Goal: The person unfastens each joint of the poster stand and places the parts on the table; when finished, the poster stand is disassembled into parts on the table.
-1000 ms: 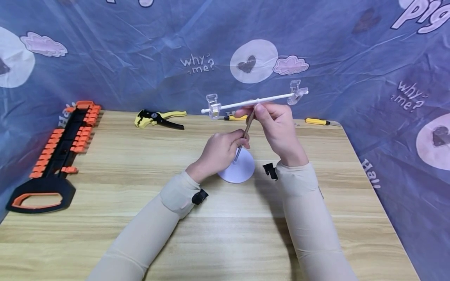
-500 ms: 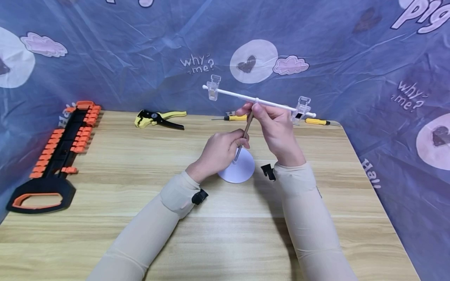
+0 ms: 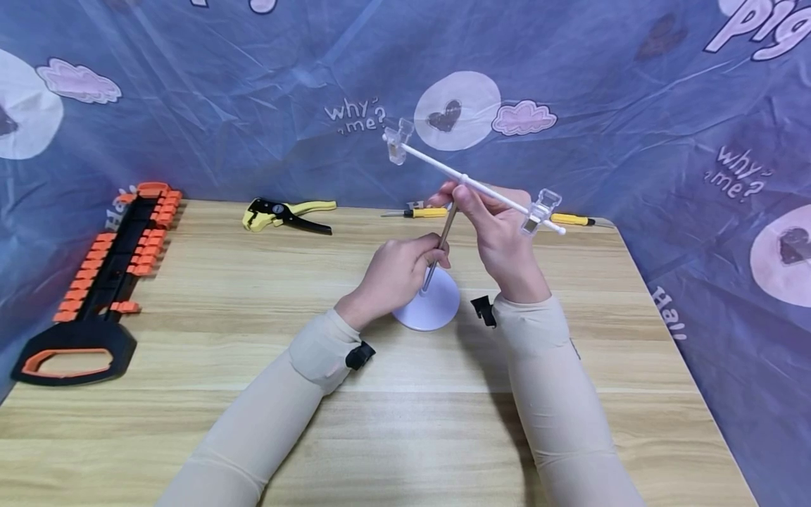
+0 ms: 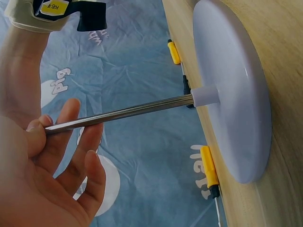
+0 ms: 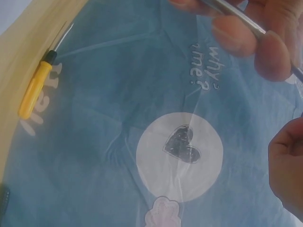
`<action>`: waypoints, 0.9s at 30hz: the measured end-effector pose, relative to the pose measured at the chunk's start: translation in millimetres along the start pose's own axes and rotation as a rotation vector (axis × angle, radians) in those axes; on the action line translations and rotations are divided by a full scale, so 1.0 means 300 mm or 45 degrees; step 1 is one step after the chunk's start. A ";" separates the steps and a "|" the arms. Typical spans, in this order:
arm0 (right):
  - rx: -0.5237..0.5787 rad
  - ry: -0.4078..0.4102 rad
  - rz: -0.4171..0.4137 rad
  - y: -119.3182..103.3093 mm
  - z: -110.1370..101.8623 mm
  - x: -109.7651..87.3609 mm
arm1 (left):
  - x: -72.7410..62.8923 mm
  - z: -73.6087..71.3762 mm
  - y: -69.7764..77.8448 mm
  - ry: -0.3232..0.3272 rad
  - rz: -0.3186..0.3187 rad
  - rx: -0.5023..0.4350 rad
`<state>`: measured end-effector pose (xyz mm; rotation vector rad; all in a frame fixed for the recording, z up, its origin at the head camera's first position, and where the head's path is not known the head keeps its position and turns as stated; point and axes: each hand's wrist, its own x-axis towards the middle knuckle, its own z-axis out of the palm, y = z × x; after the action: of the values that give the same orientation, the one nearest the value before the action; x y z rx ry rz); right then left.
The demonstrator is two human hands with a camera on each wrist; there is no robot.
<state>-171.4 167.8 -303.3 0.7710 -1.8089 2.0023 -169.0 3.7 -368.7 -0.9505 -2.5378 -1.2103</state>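
A small stand with a round white base (image 3: 437,306) is on the wooden table, its thin metal rod (image 4: 142,110) rising from a short white socket. My left hand (image 3: 395,278) pinches the rod partway up. At the rod's top, the thumb and fingers of my right hand (image 3: 503,232) pinch just under the middle of a white crossbar (image 3: 434,163). Each end of the crossbar carries a clear plastic clip, a left clip (image 3: 397,144) and a right clip (image 3: 541,211). The bar slants, its left end farther back and its right end over my right hand.
Yellow-and-black wire strippers (image 3: 285,215) lie at the back left. Yellow-handled screwdrivers, one behind the rod (image 3: 427,213) and another at the right (image 3: 570,220), lie along the back edge. A black rack with orange clips (image 3: 117,260) fills the left side. Printed blue cloth surrounds the table.
The crossbar has turned about the rod: its left end swung back and its right end came toward me. My right hand shifted slightly; my left hand and the base stayed put.
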 end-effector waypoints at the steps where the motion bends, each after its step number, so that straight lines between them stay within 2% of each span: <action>1: 0.000 -0.001 0.004 -0.001 0.000 0.000 | 0.000 0.000 0.000 0.000 0.000 0.001; 20: 0.022 0.003 -0.010 -0.002 0.004 -0.004 | 0.000 -0.003 0.003 -0.006 -0.008 0.011; 27: 0.059 0.054 -0.031 -0.004 -0.010 0.004 | -0.001 -0.003 0.002 -0.016 -0.028 -0.012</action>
<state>-172.2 170.8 -301.8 0.7547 -1.7275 2.0361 -168.4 3.2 -367.9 -0.9371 -2.5612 -1.2272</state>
